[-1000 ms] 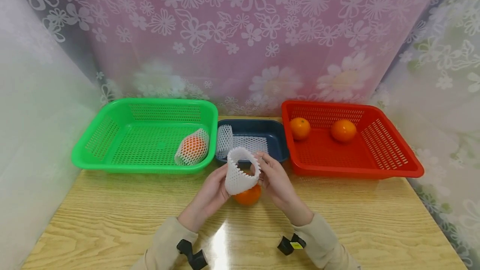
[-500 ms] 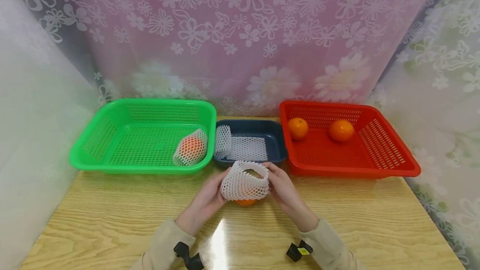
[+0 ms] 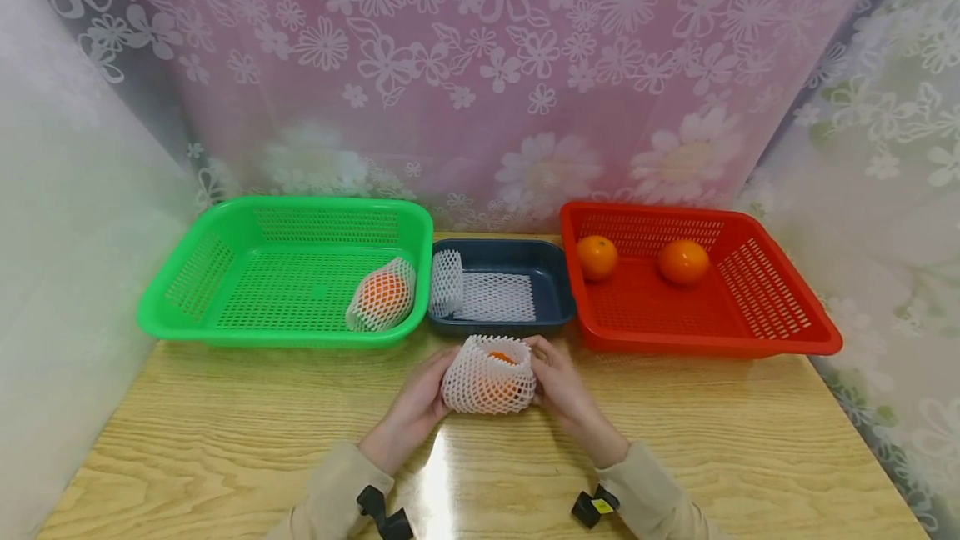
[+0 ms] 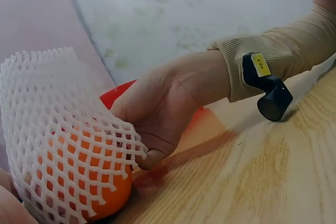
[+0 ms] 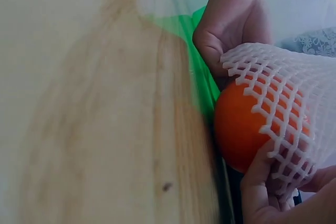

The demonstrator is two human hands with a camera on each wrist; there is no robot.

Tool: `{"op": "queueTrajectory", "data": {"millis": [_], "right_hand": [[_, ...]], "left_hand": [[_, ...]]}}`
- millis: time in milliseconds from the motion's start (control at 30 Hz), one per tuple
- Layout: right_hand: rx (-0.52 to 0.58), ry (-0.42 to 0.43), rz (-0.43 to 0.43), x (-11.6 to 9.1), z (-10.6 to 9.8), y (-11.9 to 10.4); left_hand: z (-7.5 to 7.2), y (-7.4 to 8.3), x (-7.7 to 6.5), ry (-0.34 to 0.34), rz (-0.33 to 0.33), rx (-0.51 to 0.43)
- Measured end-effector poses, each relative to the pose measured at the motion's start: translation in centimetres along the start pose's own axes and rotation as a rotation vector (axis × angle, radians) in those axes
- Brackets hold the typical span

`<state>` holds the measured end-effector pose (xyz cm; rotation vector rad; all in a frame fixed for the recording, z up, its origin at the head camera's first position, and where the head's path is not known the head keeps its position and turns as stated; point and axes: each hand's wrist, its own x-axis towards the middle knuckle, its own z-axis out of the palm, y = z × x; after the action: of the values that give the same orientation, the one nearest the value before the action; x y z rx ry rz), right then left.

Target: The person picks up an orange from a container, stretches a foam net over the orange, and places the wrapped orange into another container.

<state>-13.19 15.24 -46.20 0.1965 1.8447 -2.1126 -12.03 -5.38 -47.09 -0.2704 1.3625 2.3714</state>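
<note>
A white foam fruit net (image 3: 463, 386) is held between both hands, its toothed mouth facing up. Inside it sits an orange (image 5: 236, 127), covered over most of its body, with its lower part bare against the table in the wrist views. On the net's left side, my left hand (image 3: 417, 400) grips the edge; only a bit of that hand shows in the left wrist view's corner. Opposite, my right hand (image 3: 564, 386) pinches the net's right side, thumb and fingers (image 5: 257, 187) at its rim. Some fingertips are hidden behind the mesh.
A green basket (image 3: 247, 332) at back left holds one net-wrapped orange (image 3: 384, 294). Behind the hands, a navy tray (image 3: 551, 282) contains flat foam nets (image 3: 498, 297). A red basket (image 3: 712, 344) at back right carries two bare oranges (image 3: 682, 262). Wooden table (image 3: 225, 440) lies in front.
The net has come down toward the person over the orange, which earlier lay exposed beneath it. Both hands moved down with the net, and its mouth has turned from tilted to upward.
</note>
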Motion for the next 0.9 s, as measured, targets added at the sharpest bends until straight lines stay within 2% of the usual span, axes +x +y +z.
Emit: {"op": "queueTrajectory", "data": {"millis": [167, 267, 400, 567, 733, 900], "right_hand": [[-0.072, -0.006, 0.017, 0.1, -0.1, 0.3], [-0.122, -0.039, 0.022, 0.2, 0.0, 0.2], [-0.194, -0.045, 0.036, 0.1, 0.3, 0.0], [-0.232, -0.03, 0.059, 0.1, 0.9, -0.3], [-0.247, -0.12, 0.077, 0.4, 1.2, -0.8], [-0.215, -0.23, 0.025, 0.3, 1.5, -1.9]], "left_hand": [[0.0, -0.3, 0.1, 0.046, 0.017, 0.053], [0.0, -0.3, 0.2, 0.064, 0.027, 0.085], [0.1, -0.6, 0.3, 0.072, 0.067, 0.112], [0.2, -0.8, 0.4, 0.102, 0.113, 0.112], [0.7, -0.5, 0.5, 0.161, 0.183, 0.163], [1.5, 0.2, 0.6, 0.231, 0.245, 0.232]]}}
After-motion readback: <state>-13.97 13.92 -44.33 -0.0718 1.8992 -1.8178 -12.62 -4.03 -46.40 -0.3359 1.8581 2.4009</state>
